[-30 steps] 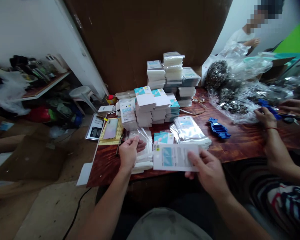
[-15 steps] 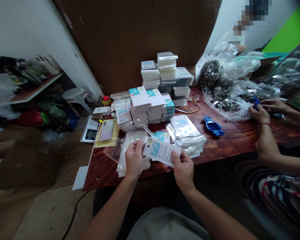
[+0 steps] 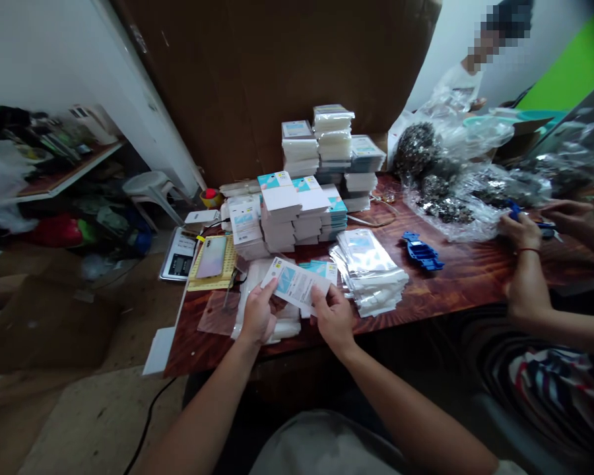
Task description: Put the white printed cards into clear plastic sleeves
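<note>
A white and blue printed card (image 3: 294, 284) is held up, tilted, above the near table edge. My right hand (image 3: 334, 320) pinches its right end between thumb and fingers. My left hand (image 3: 258, 316) is closed at its left end, thumb against the card; whether its hidden fingers also hold clear plastic, I cannot tell. Clear plastic bags (image 3: 282, 330) lie beneath my hands. Behind the held card lies another blue and white card (image 3: 321, 269). To the right is a pile of filled clear bags (image 3: 369, 264); behind stand stacks of cards (image 3: 280, 198).
Taller stacks of bagged cards (image 3: 331, 135) stand at the back. A phone (image 3: 211, 256) and a scale (image 3: 177, 257) are on the left. A blue plastic part (image 3: 422, 251) and bags of metal pieces (image 3: 445, 198) lie right, near a co-worker's hands (image 3: 522, 231).
Both my hands have moved left with the card, and it has come away from over the right-hand bag pile. The co-worker's hands have shifted slightly right.
</note>
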Available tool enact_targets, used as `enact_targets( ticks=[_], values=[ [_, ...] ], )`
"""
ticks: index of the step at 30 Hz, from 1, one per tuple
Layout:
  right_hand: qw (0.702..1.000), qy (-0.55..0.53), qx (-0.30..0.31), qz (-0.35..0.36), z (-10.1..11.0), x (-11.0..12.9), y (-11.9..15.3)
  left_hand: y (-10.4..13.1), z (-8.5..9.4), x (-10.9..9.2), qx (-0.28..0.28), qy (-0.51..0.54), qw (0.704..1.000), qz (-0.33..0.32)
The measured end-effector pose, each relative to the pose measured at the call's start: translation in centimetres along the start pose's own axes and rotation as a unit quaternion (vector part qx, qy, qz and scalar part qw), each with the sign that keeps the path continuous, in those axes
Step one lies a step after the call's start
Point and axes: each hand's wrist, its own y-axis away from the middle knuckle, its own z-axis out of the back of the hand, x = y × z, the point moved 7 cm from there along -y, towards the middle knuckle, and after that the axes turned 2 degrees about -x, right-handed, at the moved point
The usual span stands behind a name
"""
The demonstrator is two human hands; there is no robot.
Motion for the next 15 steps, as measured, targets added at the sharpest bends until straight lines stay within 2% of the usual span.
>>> enact_targets(
  ticks=[3,5,9,13,15],
  values=[
    [0.983,-0.025,0.173,-0.061,-0.7,-0.3,0.7,0.1,0.1,-0.2,0.011,0.020,1.000,0.001],
    [0.970,-0.036,0.219,-0.095,-0.8,-0.8,1.4,0.3,0.0,-0.2,0.026,0.014,1.000,0.010],
    [0.976,-0.021,0.184,-0.115,-1.8,-2.2,1.1,1.0,-0.7,0.3,0.072,-0.029,0.997,0.029],
    [0.996,0.079,0.038,-0.006,-1.6,-1.6,-1.1,1.3,-1.2,0.9,0.119,-0.053,0.990,0.054],
    [0.991,0.127,0.003,0.042,-1.3,-0.8,-1.8,1.2,-1.2,0.9,0.133,-0.055,0.988,0.052]
  ],
)
